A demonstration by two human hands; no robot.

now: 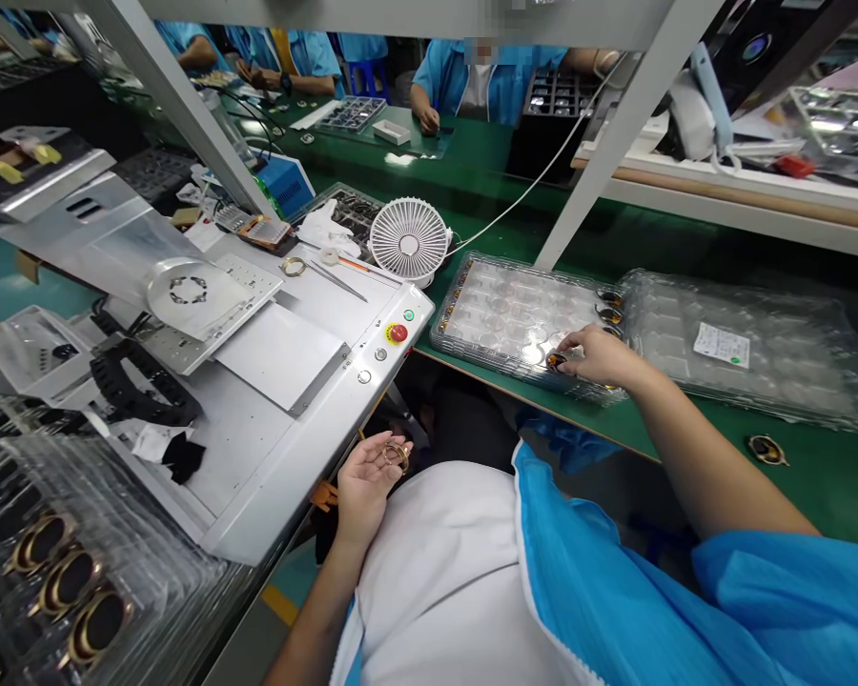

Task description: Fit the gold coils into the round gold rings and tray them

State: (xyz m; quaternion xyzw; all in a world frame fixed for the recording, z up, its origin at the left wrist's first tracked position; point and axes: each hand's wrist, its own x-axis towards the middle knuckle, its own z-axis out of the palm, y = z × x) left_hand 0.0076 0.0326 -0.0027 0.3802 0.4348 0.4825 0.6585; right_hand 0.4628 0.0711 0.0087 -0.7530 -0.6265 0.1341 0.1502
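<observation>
My left hand [367,481], near my lap in front of the white machine, holds a gold ring-shaped watch case [396,457] between its curled fingers. My right hand [595,356] reaches over a clear plastic tray [504,310]. Its thumb and fingers pinch a dark round watch part [556,361] with amber film at the tray's front edge. More such parts, dark and amber, sit along the tray's right and left columns. A second gold-rimmed watch case [766,450] lies on the green bench to the right of my right forearm.
A white machine [315,381] with a red stop button [398,332] stands on the left. A small fan [410,240], tweezers [339,279] and a labelled clear tray stack [758,348] are nearby. Stacked trays of watch cases [78,581] fill the lower left. Co-workers sit opposite.
</observation>
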